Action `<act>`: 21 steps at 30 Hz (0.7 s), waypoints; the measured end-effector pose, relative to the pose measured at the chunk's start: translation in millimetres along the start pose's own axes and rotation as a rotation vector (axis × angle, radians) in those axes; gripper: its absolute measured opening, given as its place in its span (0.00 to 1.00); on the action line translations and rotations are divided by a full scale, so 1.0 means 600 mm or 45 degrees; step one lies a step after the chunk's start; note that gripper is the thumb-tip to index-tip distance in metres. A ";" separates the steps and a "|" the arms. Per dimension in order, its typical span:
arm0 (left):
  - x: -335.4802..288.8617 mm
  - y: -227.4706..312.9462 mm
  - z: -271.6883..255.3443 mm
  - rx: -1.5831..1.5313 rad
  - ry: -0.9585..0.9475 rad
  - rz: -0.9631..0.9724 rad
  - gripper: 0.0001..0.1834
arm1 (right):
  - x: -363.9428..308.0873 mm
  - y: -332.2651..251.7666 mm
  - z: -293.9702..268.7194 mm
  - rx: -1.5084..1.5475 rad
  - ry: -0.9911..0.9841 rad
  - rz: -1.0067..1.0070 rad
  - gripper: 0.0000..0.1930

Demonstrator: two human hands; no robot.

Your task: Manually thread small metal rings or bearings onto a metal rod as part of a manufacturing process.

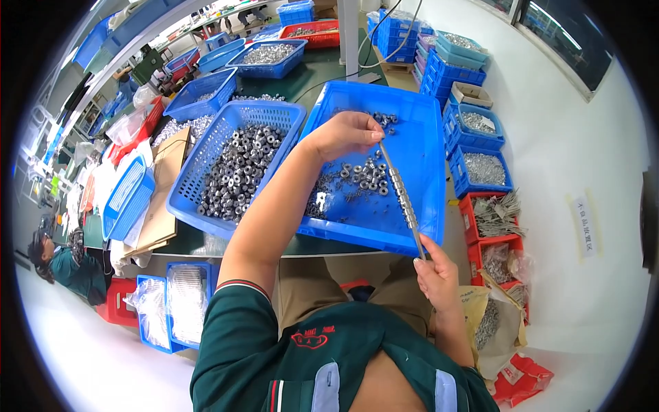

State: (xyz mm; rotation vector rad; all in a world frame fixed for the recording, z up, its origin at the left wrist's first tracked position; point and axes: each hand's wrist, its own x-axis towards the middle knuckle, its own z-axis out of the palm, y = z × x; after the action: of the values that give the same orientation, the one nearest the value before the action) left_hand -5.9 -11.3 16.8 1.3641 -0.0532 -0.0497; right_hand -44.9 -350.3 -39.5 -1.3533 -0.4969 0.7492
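Note:
A thin metal rod (pixel 416 235) slants across the right part of a blue plastic tray (pixel 424 137), with several shiny metal rings (pixel 400 193) threaded on its middle. Pinched at its far upper end is my left hand (pixel 349 132), fingers closed. My right hand (pixel 437 272) grips the near lower end, just past the tray's front edge. Loose metal nut-like rings (pixel 371 176) and small dark bits lie in the tray below my left wrist. To the left, partly behind my left forearm, a blue perforated basket (pixel 185 194) is filled with similar thick metal rings (pixel 237 161).
More blue baskets (pixel 266 60) of metal parts and a red one (pixel 310 34) stand farther back on the green table. Stacked blue bins (pixel 484 168) and red bins (pixel 495 218) line the right wall. Cardboard (pixel 165 199) lies at left. Another person (pixel 72 271) is at far left.

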 end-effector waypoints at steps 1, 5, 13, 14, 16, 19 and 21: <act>0.001 0.000 -0.002 0.037 0.015 0.014 0.12 | -0.001 0.000 0.001 -0.087 0.018 -0.010 0.26; 0.000 0.001 0.002 -0.069 -0.029 0.020 0.10 | -0.001 -0.002 0.005 -0.055 0.000 -0.025 0.26; -0.003 -0.002 0.004 -0.367 -0.254 0.178 0.10 | -0.005 -0.005 0.028 0.111 -0.022 -0.059 0.25; -0.002 -0.001 0.005 -0.367 -0.255 0.182 0.10 | -0.005 0.000 0.029 0.108 -0.023 -0.061 0.25; -0.002 -0.001 0.009 -0.278 -0.204 0.079 0.10 | -0.002 0.013 0.029 -0.246 0.061 -0.215 0.25; -0.006 -0.003 0.008 -0.327 -0.229 0.106 0.10 | -0.005 -0.009 0.041 -0.058 0.036 -0.062 0.25; -0.005 -0.002 0.014 -0.383 -0.272 0.144 0.10 | -0.006 -0.009 0.042 0.233 -0.022 -0.043 0.25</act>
State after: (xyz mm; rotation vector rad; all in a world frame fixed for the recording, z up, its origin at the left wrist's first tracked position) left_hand -9.3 -19.6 17.3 1.0491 -0.2909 -0.1040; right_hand -64.1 -336.0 -29.4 -1.1664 -0.4526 0.7610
